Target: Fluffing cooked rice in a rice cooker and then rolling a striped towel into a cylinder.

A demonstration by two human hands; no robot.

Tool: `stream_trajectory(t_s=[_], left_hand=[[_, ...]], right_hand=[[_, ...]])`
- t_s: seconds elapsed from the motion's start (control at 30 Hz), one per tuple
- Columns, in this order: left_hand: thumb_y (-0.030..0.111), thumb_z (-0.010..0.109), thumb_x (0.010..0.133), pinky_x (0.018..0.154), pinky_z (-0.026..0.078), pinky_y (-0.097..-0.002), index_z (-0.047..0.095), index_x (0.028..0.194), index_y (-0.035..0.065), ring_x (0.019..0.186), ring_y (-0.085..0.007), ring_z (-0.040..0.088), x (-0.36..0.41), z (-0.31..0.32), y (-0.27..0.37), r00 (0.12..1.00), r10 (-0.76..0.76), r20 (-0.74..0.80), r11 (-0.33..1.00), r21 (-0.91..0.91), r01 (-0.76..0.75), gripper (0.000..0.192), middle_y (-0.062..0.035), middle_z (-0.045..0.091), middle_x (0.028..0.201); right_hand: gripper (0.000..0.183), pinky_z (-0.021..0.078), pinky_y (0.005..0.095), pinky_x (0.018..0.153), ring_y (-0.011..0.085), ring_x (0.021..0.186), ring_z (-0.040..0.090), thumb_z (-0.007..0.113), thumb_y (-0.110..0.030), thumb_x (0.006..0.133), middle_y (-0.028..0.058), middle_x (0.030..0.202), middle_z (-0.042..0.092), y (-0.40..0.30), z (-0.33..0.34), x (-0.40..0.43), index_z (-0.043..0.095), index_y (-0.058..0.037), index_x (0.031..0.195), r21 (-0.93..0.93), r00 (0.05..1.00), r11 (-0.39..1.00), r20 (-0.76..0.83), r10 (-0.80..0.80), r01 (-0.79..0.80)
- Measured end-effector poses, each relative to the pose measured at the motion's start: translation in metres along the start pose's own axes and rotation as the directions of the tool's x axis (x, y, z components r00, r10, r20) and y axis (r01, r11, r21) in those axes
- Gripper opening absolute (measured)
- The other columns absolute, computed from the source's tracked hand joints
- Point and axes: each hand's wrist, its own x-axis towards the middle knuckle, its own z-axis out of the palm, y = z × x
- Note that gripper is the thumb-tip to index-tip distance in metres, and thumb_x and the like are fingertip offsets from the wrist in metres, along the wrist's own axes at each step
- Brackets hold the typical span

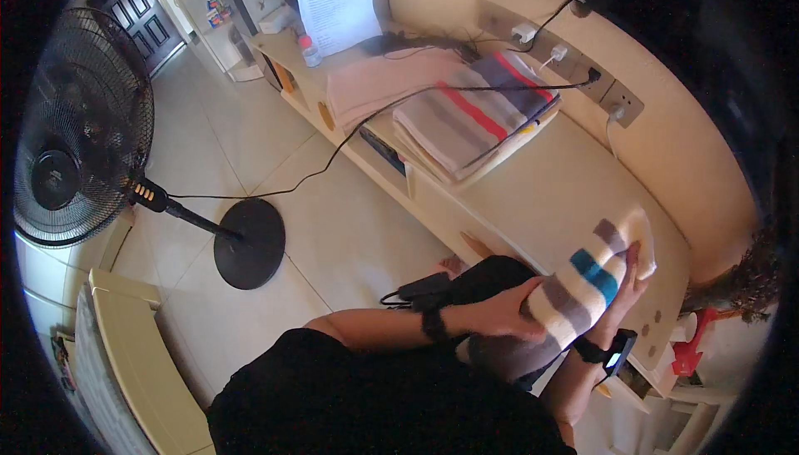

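A striped towel (565, 302) in cream, grey-brown and teal is bunched between my two hands, above the front edge of the low cabinet (518, 205). Gripping its near side is my left hand (512, 312), thumb and fingers pressed into the cloth. My right hand (627, 283) holds the far side, with fingers spread along it. The towel's lower end hangs towards my lap and is partly hidden by my left hand. Further back on the cabinet lies a folded striped towel stack (459, 121), beside a pink cloth (387, 83).
A black power cord (331, 158) runs from the wall socket strip (599, 83) across the folded towels to a standing fan (249, 243). A small bottle (309, 52) and a printed sheet (340, 5) stand at the cabinet's far end. Dried plants (743, 274) are at right.
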Motion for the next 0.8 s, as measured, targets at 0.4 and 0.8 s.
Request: stream_trajectory(t_s=[0.4, 0.8], left_hand=[[0.016, 0.079, 0.06, 0.106, 0.022, -0.0384, 0.015, 0.137, 0.0043, 0.128, -0.0216, 0.027, -0.001, -0.004, -0.016, 0.99, 0.139, -0.027, 0.985, -0.095, -0.141, 0.101, -0.0104, 0.033, 0.136], [0.031, 0.073, 0.068, 0.099, 0.033, -0.0379, 0.032, 0.129, -0.001, 0.115, -0.0276, 0.044, 0.032, -0.031, 0.045, 0.924, 0.382, 0.009, 0.706, 0.642, -0.298, 0.08, -0.018, 0.046, 0.121]], right_hand=[[0.058, 0.0454, 0.0338, 0.085, 0.0212, 0.1, 0.056, 0.05, -0.044, 0.088, 0.0129, 0.113, 0.055, -0.005, 0.008, -0.031, 0.039, -0.0003, 0.126, 0.253, 0.931, 0.915, 0.27, 0.245, -0.314], [0.067, 0.0375, 0.0381, 0.096, 0.025, 0.112, 0.048, 0.051, -0.05, 0.084, 0.0122, 0.123, 0.048, 0.024, -0.002, -0.062, 0.036, -0.0015, 0.129, 0.151, 0.819, 0.927, 0.532, 0.215, -0.342]])
